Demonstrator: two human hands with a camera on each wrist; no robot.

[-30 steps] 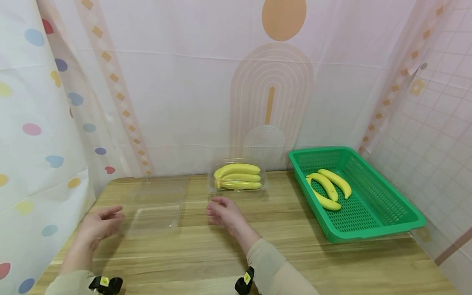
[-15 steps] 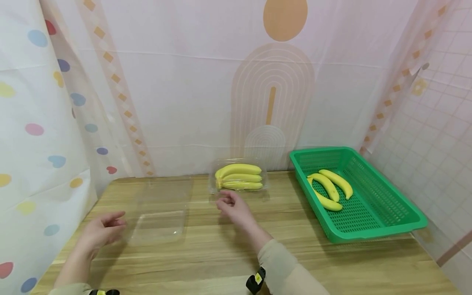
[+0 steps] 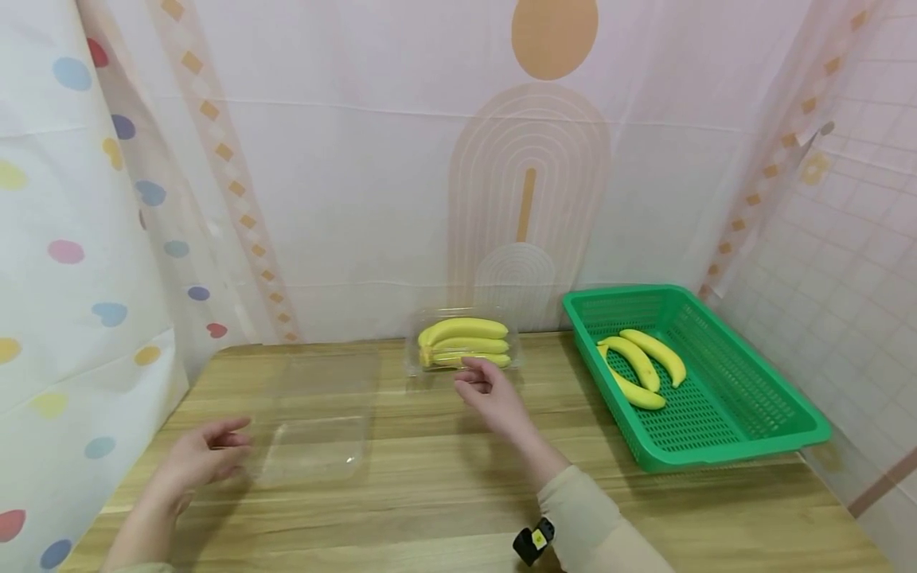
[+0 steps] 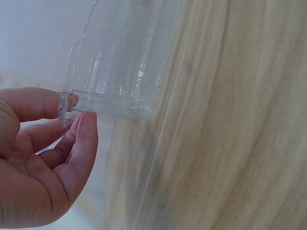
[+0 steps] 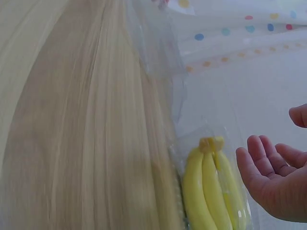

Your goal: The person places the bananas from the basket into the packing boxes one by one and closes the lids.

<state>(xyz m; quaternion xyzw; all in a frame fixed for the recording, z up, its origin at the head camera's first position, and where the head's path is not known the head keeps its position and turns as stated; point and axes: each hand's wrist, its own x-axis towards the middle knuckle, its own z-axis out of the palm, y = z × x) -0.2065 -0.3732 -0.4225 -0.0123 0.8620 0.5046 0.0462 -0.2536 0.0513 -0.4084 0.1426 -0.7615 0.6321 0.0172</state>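
My left hand (image 3: pixel 204 458) pinches the left edge of an open clear plastic clamshell box (image 3: pixel 318 450) with nothing inside; its lid leans back toward the wall. Close up in the left wrist view, thumb and fingers grip the rim of that box (image 4: pixel 120 62). My right hand (image 3: pixel 497 398) hovers over the table with loosely bent fingers and holds nothing. Just behind it in the head view stands a second clear box containing a bunch of bananas (image 3: pixel 469 329). The right wrist view also shows this bunch (image 5: pixel 206 191) beside the hand (image 5: pixel 278 177).
A green plastic basket (image 3: pixel 723 457) stands on the right of the wooden table (image 3: pixel 430 509), with loose bananas (image 3: pixel 652 354) lying in its left part. Patterned curtains (image 3: pixel 358 199) hang behind the table and along both sides.
My left hand and the open box have come slightly toward me and to the right. My right hand has moved away from the open box, rightward to the front of the banana box.
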